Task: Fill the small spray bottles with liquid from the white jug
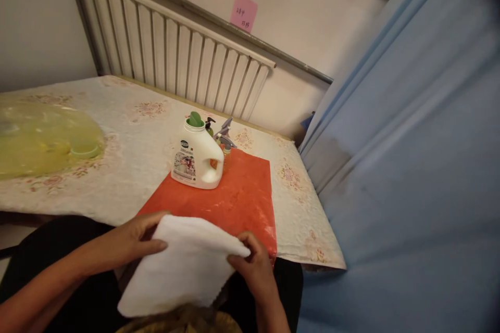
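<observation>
A white cloth (187,260) is stretched between my two hands, above my lap and the near edge of the table. My left hand (142,239) pinches its upper left part, thumb on top. At the upper right corner, my right hand (252,260) grips the cloth between thumb and fingers. Beyond it, on a red plastic sheet (242,192), stands a white jug (201,166) with a handle, a printed label and something green in its mouth. Behind the jug, partly hidden, are a dark pump bottle (210,126), a grey object (225,132) and a small clear bottle (227,152).
A flowered tablecloth (148,109) covers the table. On the left lies a yellowish transparent plastic bag (47,135) with a green ring (85,152). A radiator (175,52) lines the back wall, with a pink note (244,12) above. Blue curtain (410,166) hangs at the right.
</observation>
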{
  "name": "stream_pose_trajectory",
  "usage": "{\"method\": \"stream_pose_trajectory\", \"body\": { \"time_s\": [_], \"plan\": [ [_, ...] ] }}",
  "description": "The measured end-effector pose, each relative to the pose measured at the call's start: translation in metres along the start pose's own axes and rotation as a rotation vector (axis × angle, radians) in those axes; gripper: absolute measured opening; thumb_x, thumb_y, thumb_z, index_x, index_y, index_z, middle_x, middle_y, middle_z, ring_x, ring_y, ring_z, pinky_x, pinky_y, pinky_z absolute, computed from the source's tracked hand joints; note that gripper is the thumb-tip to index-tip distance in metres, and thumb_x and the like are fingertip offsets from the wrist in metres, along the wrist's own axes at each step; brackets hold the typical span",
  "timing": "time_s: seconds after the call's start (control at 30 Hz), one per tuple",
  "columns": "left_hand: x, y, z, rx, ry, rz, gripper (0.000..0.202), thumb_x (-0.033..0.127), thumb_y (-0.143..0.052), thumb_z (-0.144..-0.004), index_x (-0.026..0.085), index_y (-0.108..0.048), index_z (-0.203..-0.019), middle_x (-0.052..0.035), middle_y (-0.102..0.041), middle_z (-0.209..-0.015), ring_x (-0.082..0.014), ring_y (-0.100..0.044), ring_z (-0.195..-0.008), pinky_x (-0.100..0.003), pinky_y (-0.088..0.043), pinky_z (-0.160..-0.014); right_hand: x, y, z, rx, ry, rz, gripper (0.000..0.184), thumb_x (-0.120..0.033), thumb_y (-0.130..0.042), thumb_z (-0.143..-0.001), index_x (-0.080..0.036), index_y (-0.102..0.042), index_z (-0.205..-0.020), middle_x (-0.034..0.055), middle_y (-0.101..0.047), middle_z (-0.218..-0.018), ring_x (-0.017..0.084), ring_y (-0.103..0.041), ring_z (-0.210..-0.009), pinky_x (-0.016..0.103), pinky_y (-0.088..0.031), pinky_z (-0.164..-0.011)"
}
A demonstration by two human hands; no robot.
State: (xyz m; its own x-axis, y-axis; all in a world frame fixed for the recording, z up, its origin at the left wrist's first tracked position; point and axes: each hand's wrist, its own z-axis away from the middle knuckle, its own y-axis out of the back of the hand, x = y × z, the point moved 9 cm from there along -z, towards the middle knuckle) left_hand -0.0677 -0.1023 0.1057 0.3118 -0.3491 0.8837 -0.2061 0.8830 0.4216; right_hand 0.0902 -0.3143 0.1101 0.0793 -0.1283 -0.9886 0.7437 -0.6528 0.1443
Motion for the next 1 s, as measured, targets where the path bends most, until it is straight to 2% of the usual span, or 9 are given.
{"method": "stream_pose_trajectory", "body": {
  "time_s": [0.07,0.2,0.37,0.47,0.57,0.63,0.73,0.83,1.0],
  "plan": [
    [0.015,-0.024,-0.015,-0.067,-0.050,0.206,0.043,0.051,-0.068,-0.074,0.025,-0.065,-0.107,-0.0031,-0.073,-0.106,-0.0282,-0.067,-0.102,-0.035,-0.055,-0.088,-0.003,0.029,0.004,0.097,0.004,-0.028,0.022,-0.029,-0.070,-0.066,-0.024,-0.063,-0.086,-0.0035,-0.059,-0.073,0.014,-0.049,-0.062,0.023,-0.039,-0.055],
    [0.040,-0.049,-0.055,0.008,-0.110,0.281,0.041,0.040,-0.069,-0.073,0.023,-0.066,-0.110,-0.0033,-0.073,-0.109,-0.0290,-0.068,-0.104,-0.037,-0.055,-0.088,-0.002,0.085,-0.005,0.266,0.064,0.036,0.032,-0.038,-0.071,-0.069,-0.024,-0.067,-0.098,-0.0003,-0.063,-0.071,0.018,-0.055,-0.059,0.027,-0.044,-0.052],
    [0.060,-0.064,-0.123,0.107,-0.164,0.197,0.037,0.030,-0.061,-0.076,0.019,-0.066,-0.111,-0.0045,-0.075,-0.104,-0.0269,-0.070,-0.098,-0.036,-0.056,-0.084,0.001,0.141,-0.057,0.413,0.157,0.284,0.039,-0.036,-0.065,-0.074,-0.018,-0.067,-0.108,0.0056,-0.070,-0.086,0.021,-0.064,-0.073,0.031,-0.053,-0.067],
    [0.048,-0.057,-0.165,0.375,-0.076,-0.104,0.040,0.023,-0.061,-0.076,0.015,-0.063,-0.115,-0.0105,-0.073,-0.112,-0.0294,-0.067,-0.107,-0.039,-0.054,-0.090,0.007,0.158,-0.088,0.605,0.177,0.556,0.051,-0.035,-0.059,-0.079,-0.011,-0.062,-0.124,0.0158,-0.069,-0.108,0.027,-0.067,-0.091,0.040,-0.054,-0.083],
    [0.045,-0.075,-0.191,0.540,-0.135,-0.458,0.054,0.017,-0.057,-0.081,0.010,-0.053,-0.134,-0.0200,-0.057,-0.141,-0.0315,-0.049,-0.135,-0.043,-0.043,-0.108,0.016,0.131,-0.110,0.623,0.316,0.849,0.052,-0.028,-0.045,-0.091,-0.007,-0.051,-0.139,0.0231,-0.052,-0.143,0.030,-0.048,-0.134,0.047,-0.041,-0.109],
    [0.041,-0.102,-0.202,0.546,-0.211,-0.625,0.057,0.013,-0.049,-0.086,0.009,-0.046,-0.143,-0.0215,-0.046,-0.152,-0.0312,-0.040,-0.144,-0.047,-0.035,-0.115,0.039,0.097,-0.123,0.449,0.349,0.995,0.051,-0.024,-0.040,-0.095,-0.007,-0.049,-0.142,0.0214,-0.046,-0.151,0.028,-0.038,-0.143,0.046,-0.035,-0.115],
    [0.029,-0.146,-0.210,0.458,-0.332,-0.790,0.052,0.017,-0.044,-0.093,0.015,-0.048,-0.144,-0.0162,-0.042,-0.157,-0.0309,-0.034,-0.147,-0.050,-0.032,-0.118,0.078,0.059,-0.129,0.259,0.323,1.175,0.050,-0.024,-0.043,-0.097,-0.012,-0.048,-0.145,0.0187,-0.040,-0.157,0.028,-0.030,-0.149,0.050,-0.026,-0.119],
    [0.009,-0.168,-0.214,0.407,-0.361,-0.856,0.047,0.025,-0.043,-0.097,0.017,-0.052,-0.143,-0.0135,-0.049,-0.153,-0.0306,-0.037,-0.146,-0.052,-0.031,-0.118,0.103,0.046,-0.128,0.173,0.292,1.266,0.053,-0.023,-0.046,-0.096,-0.020,-0.046,-0.149,0.0149,-0.037,-0.159,0.029,-0.027,-0.150,0.053,-0.019,-0.120],
    [-0.004,-0.168,-0.215,0.475,-0.388,-0.858,0.047,0.028,-0.041,-0.099,0.020,-0.052,-0.144,-0.0111,-0.050,-0.152,-0.0285,-0.038,-0.146,-0.051,-0.029,-0.119,0.106,0.046,-0.130,0.152,0.289,1.299,0.056,-0.027,-0.046,-0.098,-0.021,-0.040,-0.152,0.0136,-0.033,-0.161,0.029,-0.024,-0.151,0.052,-0.015,-0.121]
  ]
}}
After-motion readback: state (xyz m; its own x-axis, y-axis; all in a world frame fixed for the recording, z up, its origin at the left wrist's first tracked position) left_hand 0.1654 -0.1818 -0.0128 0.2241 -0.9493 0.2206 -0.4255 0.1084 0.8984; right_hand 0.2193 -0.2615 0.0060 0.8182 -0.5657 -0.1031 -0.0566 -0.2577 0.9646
